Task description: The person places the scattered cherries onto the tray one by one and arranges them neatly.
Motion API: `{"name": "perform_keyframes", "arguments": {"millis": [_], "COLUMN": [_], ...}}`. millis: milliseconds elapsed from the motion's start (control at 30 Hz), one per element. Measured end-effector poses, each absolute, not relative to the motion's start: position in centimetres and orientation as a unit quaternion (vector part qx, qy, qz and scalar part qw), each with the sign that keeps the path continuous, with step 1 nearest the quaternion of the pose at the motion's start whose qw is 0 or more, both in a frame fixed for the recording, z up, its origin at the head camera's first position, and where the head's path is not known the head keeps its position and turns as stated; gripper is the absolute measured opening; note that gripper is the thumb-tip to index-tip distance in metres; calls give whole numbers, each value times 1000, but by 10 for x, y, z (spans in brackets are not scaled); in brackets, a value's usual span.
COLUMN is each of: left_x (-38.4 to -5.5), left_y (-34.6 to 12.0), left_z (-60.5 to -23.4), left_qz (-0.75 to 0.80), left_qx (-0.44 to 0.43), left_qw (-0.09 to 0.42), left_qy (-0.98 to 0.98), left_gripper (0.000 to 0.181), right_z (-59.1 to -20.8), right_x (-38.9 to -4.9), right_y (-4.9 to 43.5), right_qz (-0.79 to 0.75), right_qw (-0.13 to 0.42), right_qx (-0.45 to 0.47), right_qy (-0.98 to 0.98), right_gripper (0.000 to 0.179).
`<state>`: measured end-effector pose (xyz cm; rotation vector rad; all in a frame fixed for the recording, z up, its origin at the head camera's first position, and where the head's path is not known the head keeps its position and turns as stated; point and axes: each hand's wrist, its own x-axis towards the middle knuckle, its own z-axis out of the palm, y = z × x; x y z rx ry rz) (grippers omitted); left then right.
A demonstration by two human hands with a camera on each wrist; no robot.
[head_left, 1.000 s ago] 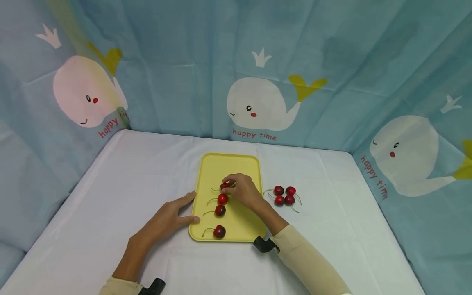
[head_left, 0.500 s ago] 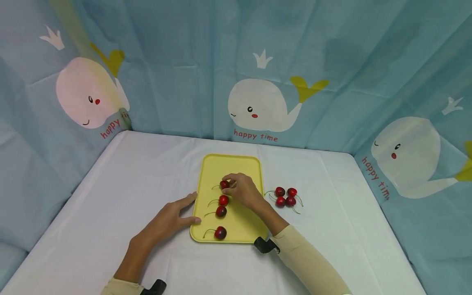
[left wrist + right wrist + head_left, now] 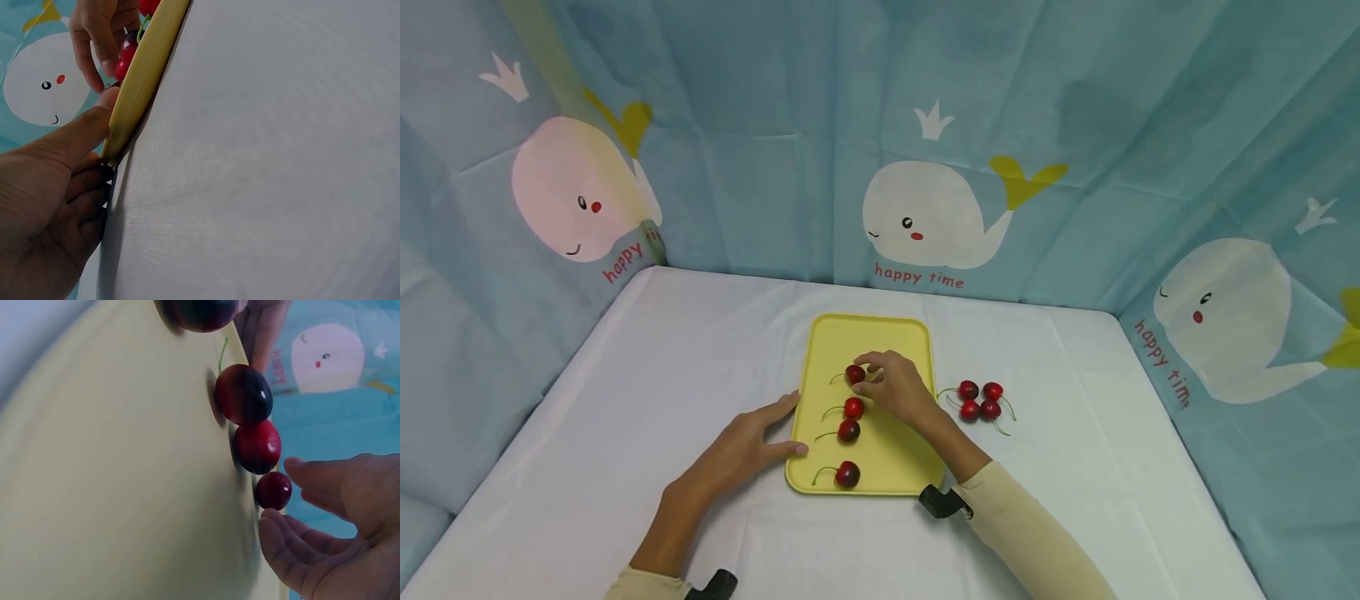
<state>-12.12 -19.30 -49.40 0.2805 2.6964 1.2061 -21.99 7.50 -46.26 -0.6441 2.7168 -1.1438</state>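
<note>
On the yellow tray (image 3: 895,467), several dark red cherries lie in an uneven column, stems toward the left. My right hand (image 3: 898,385) is at the farthest cherry (image 3: 855,374), thumb and fingers on either side. In the right wrist view, that cherry (image 3: 274,490) sits between parted thumb and fingers, with fingertips right at its lower side. My left hand (image 3: 739,442) rests on the tray's left edge, fingers spread. In the left wrist view, its thumb (image 3: 103,103) lies over the rim while the other fingers meet the edge's outer side.
To the right of the tray, several more cherries (image 3: 980,400) lie clustered on the white tablecloth (image 3: 1075,467). Behind and beside the table hangs a blue curtain (image 3: 760,167) printed with whales. Dark camera mounts sit at both wrists.
My right fingers have parted slightly from the farthest cherry, which is now more visible at about the same spot. The left hand stays at the tray's edge.
</note>
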Motion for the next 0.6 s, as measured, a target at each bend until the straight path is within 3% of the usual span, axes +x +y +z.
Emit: {"name": "perform_keyframes", "arguments": {"millis": [600], "left_x": [-122], "left_y": [-192], "left_z": [-493], "left_qz": [403], "left_qx": [91], "left_qw": [90], "left_qy": [906], "left_gripper": [96], "right_z": [-462], "right_x": [-202], "right_y": [100], "right_qz": [-445], "right_qw": [35], "right_qx": [-177], "right_qy": [877], "right_gripper": [29]}}
